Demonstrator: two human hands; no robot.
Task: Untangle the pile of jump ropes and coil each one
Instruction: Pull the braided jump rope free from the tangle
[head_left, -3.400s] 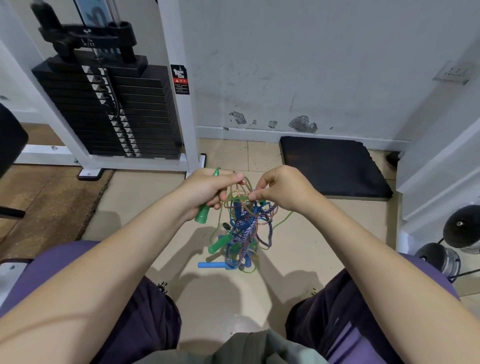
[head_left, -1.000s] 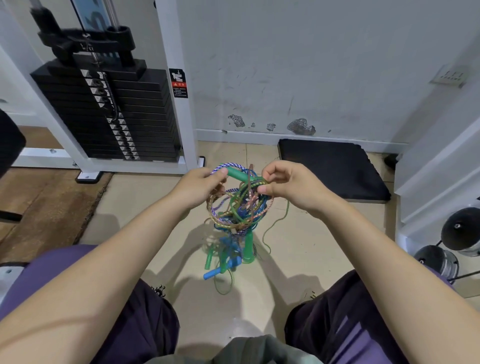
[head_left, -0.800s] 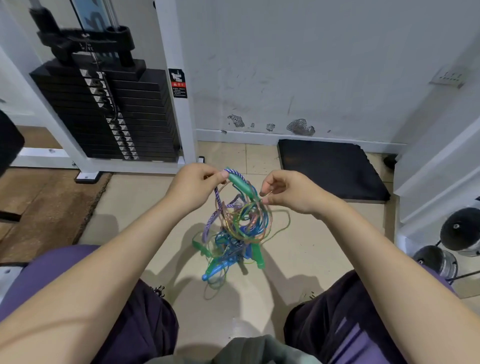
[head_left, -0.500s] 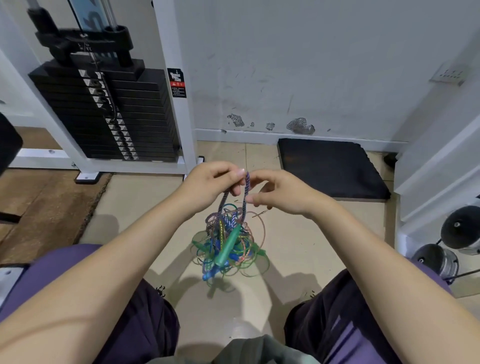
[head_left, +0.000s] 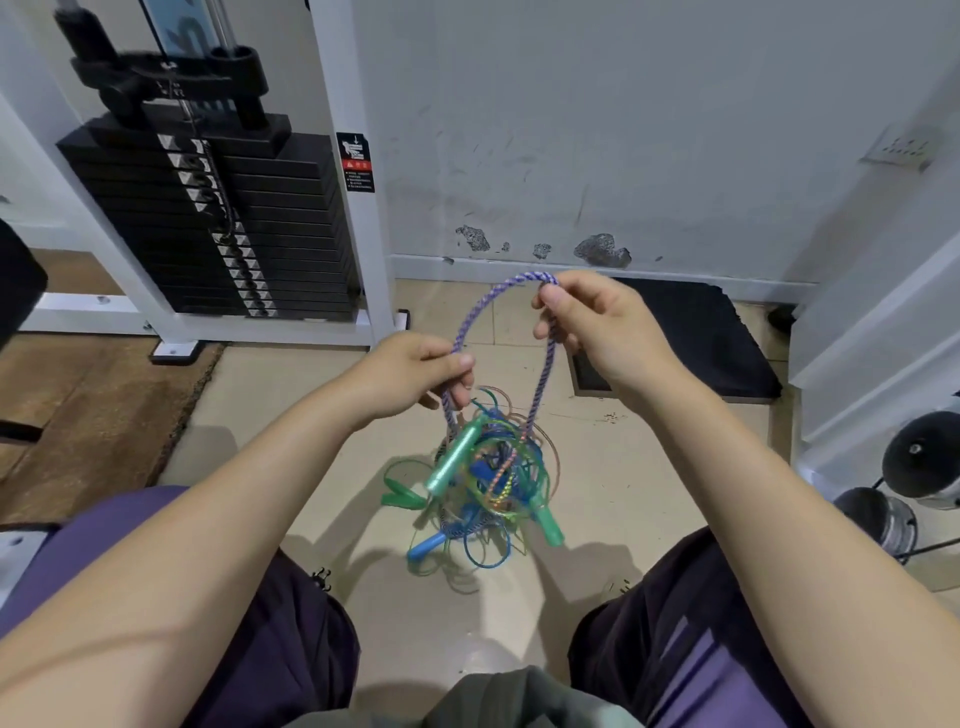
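This is a gym: a black weight stack (head_left: 208, 223) in a white machine frame (head_left: 358, 208) stands against the scuffed wall (head_left: 623, 130), a black foam mat (head_left: 701, 338) lies on the tiled floor (head_left: 311, 405), and dumbbells (head_left: 919, 462) sit at the right.

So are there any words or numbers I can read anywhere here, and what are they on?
Nothing here can be read for sure.
Warning sticker on the white post: black and red with a small picture and lines of print, too small to read.
Tags on the weight stack: pale marks down the plates, too blurred to read as numbers.
Ropes, wall and mat: no text.
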